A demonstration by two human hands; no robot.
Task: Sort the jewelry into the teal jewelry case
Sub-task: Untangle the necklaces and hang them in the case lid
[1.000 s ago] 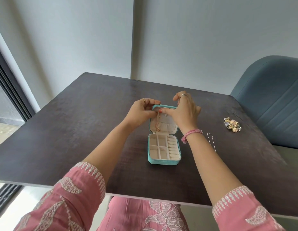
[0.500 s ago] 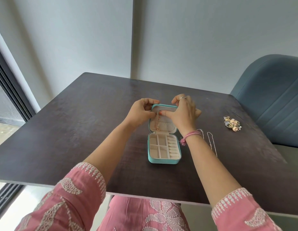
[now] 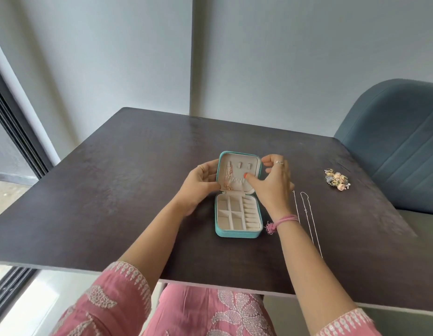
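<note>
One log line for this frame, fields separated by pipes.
case open | gold chain hung in lid | left hand holds lid edge | right hand at lid pocket | silver chains, earrings on table

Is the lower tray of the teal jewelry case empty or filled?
Empty: every cream compartment of the teal jewelry case's lower tray shows bare lining; only the lid holds a rose-gold chain.

Both hands (image 3: 237,183) forward, fingers loosely curled

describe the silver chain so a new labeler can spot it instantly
Start at the open teal case mid-table. Just past the right hand and wrist, the silver chain lies stretched out on the bare dark wood. Unlike the colourful jewelry cluster farther right, it is thin, pale and straight.
</note>
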